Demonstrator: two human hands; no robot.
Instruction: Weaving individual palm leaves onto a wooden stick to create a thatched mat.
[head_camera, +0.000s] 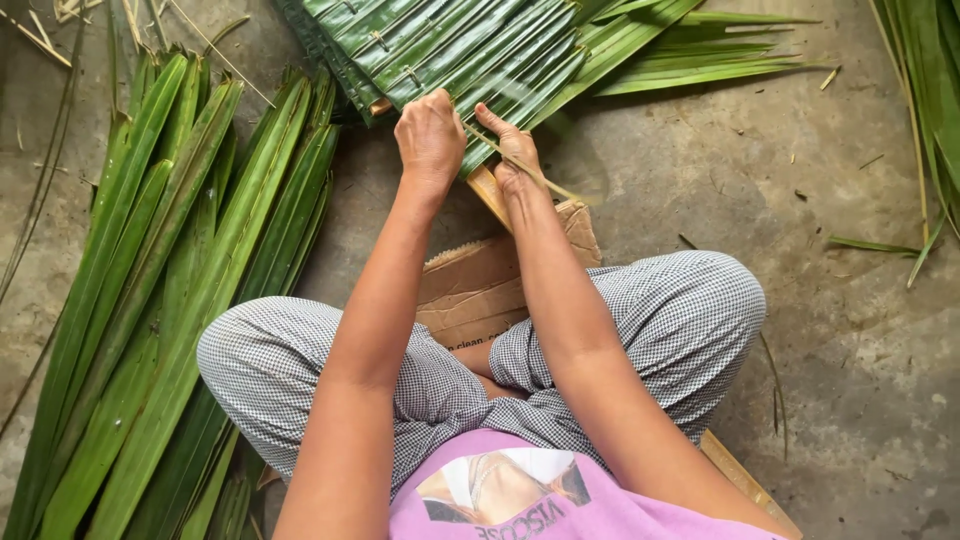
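Head view, person: sits cross-legged on the concrete floor (800, 180), in checked trousers (680, 310) and a pink shirt (520, 500), both arms stretched to the upper middle of the frame.
Head view, leaf panel: a panel of folded green palm leaves (470, 45) lies at the top centre, the leaves side by side and overlapping; small light pins cross some of them.
Head view, left hand: the left hand (430, 135) is at the lower edge of the panel, fingers curled down onto the leaves; its grip is narrow and it presses or pinches the leaf edge, but I cannot tell exactly which leaf.
Head view, right hand: the right hand (512, 150) is just beside the left one, touching the same edge; its grip is closed on a thin pale strip (530, 170) that runs slanted across the hand.
Head view, cardboard: a brown cardboard sheet (470, 290) lies under the arms, between the knees.
Head view, loose leaves: long green leaves (170, 300) lie in a pile at the left of the frame; some more leaves (925, 110) are at the upper right edge.
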